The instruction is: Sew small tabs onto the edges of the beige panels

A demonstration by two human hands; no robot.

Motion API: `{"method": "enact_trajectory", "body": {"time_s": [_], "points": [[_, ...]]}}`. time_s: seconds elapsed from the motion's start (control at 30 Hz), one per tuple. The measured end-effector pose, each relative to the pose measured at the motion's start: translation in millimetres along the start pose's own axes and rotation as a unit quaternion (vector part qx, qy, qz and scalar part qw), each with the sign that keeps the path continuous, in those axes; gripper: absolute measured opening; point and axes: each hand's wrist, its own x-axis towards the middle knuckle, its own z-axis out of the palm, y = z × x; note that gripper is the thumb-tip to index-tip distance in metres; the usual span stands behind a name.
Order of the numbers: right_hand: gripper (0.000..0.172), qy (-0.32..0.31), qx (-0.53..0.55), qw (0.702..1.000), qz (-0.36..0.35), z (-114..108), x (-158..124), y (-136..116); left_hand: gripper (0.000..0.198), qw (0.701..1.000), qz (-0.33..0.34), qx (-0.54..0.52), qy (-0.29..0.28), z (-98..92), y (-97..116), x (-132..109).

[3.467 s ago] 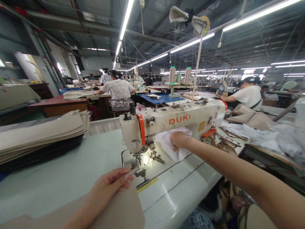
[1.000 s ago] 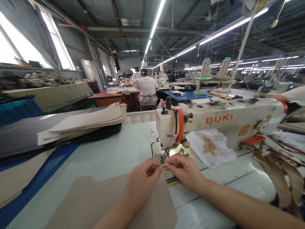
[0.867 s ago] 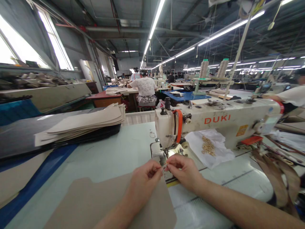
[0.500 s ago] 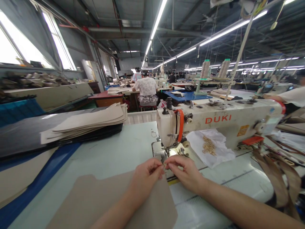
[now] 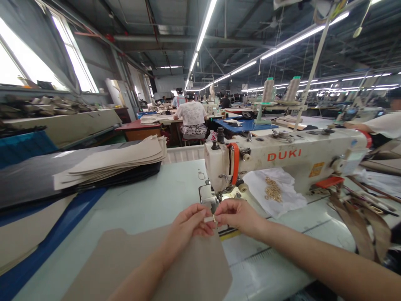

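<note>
In front of the sewing machine (image 5: pixel 219 167), my two hands meet at their fingertips. My right hand (image 5: pixel 239 216) pinches a small gold metal piece (image 5: pixel 214 218), possibly a ring, held nearly upright. Thumb and fingers of my left hand (image 5: pixel 191 222) are pinched right beside it, against what looks like a small pale tab; its shape is mostly hidden. A large tan panel (image 5: pixel 150 259) lies flat beneath my left hand and forearm. More gold metal pieces (image 5: pixel 273 190) sit in a pile on a white sheet (image 5: pixel 290 192) under the machine's arm.
A stack of beige panels (image 5: pixel 115 161) lies at the left on black material. Brown straps (image 5: pixel 360 225) hang over the table's right side. Thread cones (image 5: pixel 267 90) stand behind the machine. One person (image 5: pixel 190 115) sits ahead; another person's arm (image 5: pixel 372 125) shows at far right.
My left hand has turned slightly, with its lower fingers now curled more openly below the pinch. The gold piece shows more clearly between my fingertips. The view has shifted slightly.
</note>
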Motion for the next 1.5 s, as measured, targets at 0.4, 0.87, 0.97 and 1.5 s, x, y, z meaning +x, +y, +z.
{"method": "enact_trajectory", "body": {"time_s": [0.4,0.87,0.97,1.5], "points": [[0.025,-0.009,0.064,0.998,-0.014,6,-1,8,0.022,0.998,-0.061,-0.023,-0.004,0.2,1,0],[0.024,0.023,-0.255,0.949,-0.186,9,-18,0,0.002,0.956,0.104,0.262,0.082,3.1,-3,-2],[0.014,0.031,-0.270,0.939,-0.211,9,-17,0,0.002,0.954,0.127,0.257,0.086,2.7,-4,-2],[0.007,0.030,-0.130,0.979,-0.157,3,-6,5,0.011,0.972,0.106,0.192,0.080,1.2,-6,0]]}}
